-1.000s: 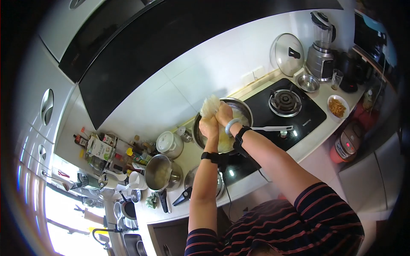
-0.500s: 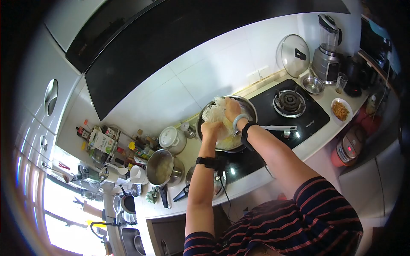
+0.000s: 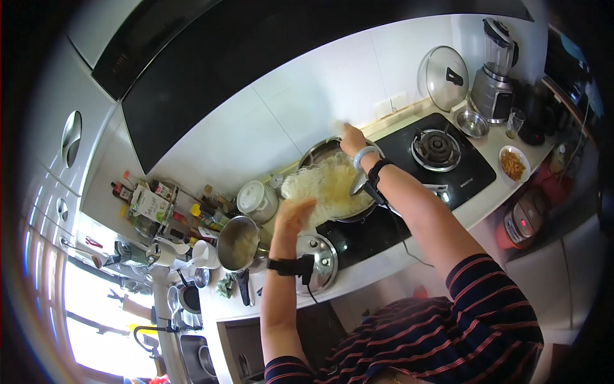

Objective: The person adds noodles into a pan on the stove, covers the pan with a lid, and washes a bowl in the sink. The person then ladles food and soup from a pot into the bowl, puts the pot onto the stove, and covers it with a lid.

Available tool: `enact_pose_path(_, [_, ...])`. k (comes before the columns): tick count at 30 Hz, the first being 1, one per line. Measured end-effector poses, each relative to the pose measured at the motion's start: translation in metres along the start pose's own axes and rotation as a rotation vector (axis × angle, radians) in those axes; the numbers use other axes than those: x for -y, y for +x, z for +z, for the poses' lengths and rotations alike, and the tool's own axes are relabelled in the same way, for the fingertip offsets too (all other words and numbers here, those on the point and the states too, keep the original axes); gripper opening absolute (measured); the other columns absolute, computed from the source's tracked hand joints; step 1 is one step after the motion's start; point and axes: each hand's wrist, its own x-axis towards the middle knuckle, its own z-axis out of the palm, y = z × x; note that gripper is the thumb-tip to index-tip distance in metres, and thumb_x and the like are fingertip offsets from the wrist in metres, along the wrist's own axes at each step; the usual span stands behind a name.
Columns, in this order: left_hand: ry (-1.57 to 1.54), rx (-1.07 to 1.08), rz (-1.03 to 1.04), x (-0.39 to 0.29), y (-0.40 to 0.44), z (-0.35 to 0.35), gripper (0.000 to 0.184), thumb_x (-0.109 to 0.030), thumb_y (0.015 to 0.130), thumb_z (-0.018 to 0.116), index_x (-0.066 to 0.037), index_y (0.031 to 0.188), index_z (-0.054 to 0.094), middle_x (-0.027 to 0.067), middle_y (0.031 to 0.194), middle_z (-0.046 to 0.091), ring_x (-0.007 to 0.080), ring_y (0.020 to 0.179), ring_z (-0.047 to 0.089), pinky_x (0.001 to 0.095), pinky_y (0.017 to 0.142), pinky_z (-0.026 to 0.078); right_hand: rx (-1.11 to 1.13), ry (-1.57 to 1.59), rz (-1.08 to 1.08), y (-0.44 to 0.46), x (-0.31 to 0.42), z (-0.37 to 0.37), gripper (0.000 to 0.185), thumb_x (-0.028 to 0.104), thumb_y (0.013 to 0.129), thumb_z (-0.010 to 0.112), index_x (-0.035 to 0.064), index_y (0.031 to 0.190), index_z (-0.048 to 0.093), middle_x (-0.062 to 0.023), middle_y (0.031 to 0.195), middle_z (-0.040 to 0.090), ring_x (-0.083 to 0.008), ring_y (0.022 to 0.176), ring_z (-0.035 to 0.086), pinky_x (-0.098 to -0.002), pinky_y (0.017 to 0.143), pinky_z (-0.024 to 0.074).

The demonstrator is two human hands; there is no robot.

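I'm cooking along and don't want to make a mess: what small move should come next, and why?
I'd probably use the left hand to guide the outer noodles inward over the pan. They spread past the rim on the side toward the lidded white pot, and that hand is already close to them, so they look likely to slip onto the counter.
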Motion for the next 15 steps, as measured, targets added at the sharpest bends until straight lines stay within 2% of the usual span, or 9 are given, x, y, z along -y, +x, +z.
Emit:
enact_pose_path(2, [-0.068,-0.044,0.108,-0.003,-0.011,-0.013,0.031,0.001,0.072,0.066,0.001,0.102,0.060,0.0067,0.091,0.063,0.0172,0.078,0.061,0.0293,0.066,0.050,0.014,0.022,-0.076,0.000,0.002,-0.001,0.020,-0.001,0.075,0.047,0.0034,0.092,0.057,-0.0216,0.085,0.061,-0.0391,0.088,0.056,-0.0435,0.080,0.0459])
enact_pose_path(4, [-0.092,-0.066,0.130,-0.005,-0.020,-0.026,0.032,0.001,0.072,0.066,0.001,0.103,0.059,0.0069,0.092,0.064,0.0171,0.079,0.061,0.0296,0.067,0.050,0.065,-0.063,-0.395,-0.005,0.005,-0.001,0.024,0.001,0.073,0.052,0.0047,0.097,0.058,-0.0210,0.086,0.060,-0.0398,0.086,0.056,-0.0410,0.081,0.0461])
enact_pose_path(5, [-0.109,-0.083,0.160,-0.008,-0.023,-0.031,0.032,0.000,0.073,0.066,0.001,0.104,0.058,0.0071,0.092,0.064,0.0169,0.080,0.061,0.0299,0.068,0.050,0.223,-0.219,-0.431,-0.012,0.010,-0.009,0.029,0.008,0.074,0.057,0.0074,0.103,0.058,-0.0168,0.101,0.059,-0.0348,0.096,0.054,-0.0430,0.086,0.0437])
enact_pose_path(6, [-0.112,-0.086,0.160,-0.011,-0.027,-0.033,0.032,0.000,0.073,0.066,0.001,0.104,0.058,0.0071,0.092,0.064,0.0169,0.080,0.061,0.0299,0.068,0.050,0.227,-0.220,-0.433,-0.020,0.009,-0.010,0.029,0.008,0.074,0.057,0.0074,0.103,0.058,-0.0168,0.101,0.059,-0.0348,0.096,0.054,-0.0430,0.086,0.0437])
enact_pose_path(8, [-0.141,-0.079,0.091,-0.016,-0.036,-0.035,0.033,0.000,0.074,0.065,0.001,0.106,0.058,0.0071,0.093,0.064,0.0164,0.080,0.061,0.0292,0.069,0.050,0.326,-0.724,-0.726,-0.037,0.001,-0.013,0.041,0.019,0.071,0.066,0.0107,0.110,0.057,-0.0123,0.116,0.053,-0.0308,0.112,0.046,-0.0495,0.093,0.0365])
enact_pose_path(9, [-0.143,-0.080,0.092,-0.019,-0.041,-0.032,0.033,0.000,0.074,0.065,0.001,0.106,0.058,0.0071,0.093,0.064,0.0164,0.080,0.061,0.0292,0.069,0.050,0.483,-0.906,-0.647,-0.041,-0.001,-0.011,0.063,0.034,0.062,0.074,0.0147,0.119,0.054,-0.0083,0.121,0.047,-0.0299,0.121,0.037,-0.0544,0.098,0.0284])
enact_pose_path(12, [-0.094,-0.127,0.118,-0.026,-0.052,-0.019,0.032,0.000,0.075,0.064,0.001,0.106,0.057,0.0076,0.093,0.064,0.0165,0.079,0.061,0.0283,0.069,0.050,0.622,-0.687,-0.651,-0.039,-0.002,-0.012,0.058,0.044,0.056,0.076,0.0187,0.106,0.063,-0.0078,0.118,0.051,-0.0296,0.116,0.041,-0.0562,0.094,0.0292])
enact_pose_path(13, [-0.096,-0.108,0.155,-0.027,-0.055,-0.015,0.032,-0.001,0.075,0.064,0.002,0.106,0.057,0.0078,0.093,0.063,0.0167,0.079,0.061,0.0280,0.069,0.049,0.442,-0.573,-0.749,-0.033,-0.003,-0.014,0.039,0.040,0.066,0.068,0.0178,0.098,0.066,-0.0105,0.106,0.058,-0.0304,0.109,0.048,-0.0521,0.088,0.0367])
enact_pose_path(15, [-0.104,-0.096,0.187,-0.024,-0.054,-0.010,0.033,-0.001,0.075,0.064,0.002,0.107,0.057,0.0079,0.093,0.063,0.0168,0.078,0.062,0.0276,0.069,0.049,0.388,-0.460,-0.668,-0.012,0.003,-0.015,0.028,0.034,0.071,0.064,0.0159,0.092,0.066,-0.0119,0.095,0.060,-0.0316,0.099,0.052,-0.0489,0.082,0.0407])
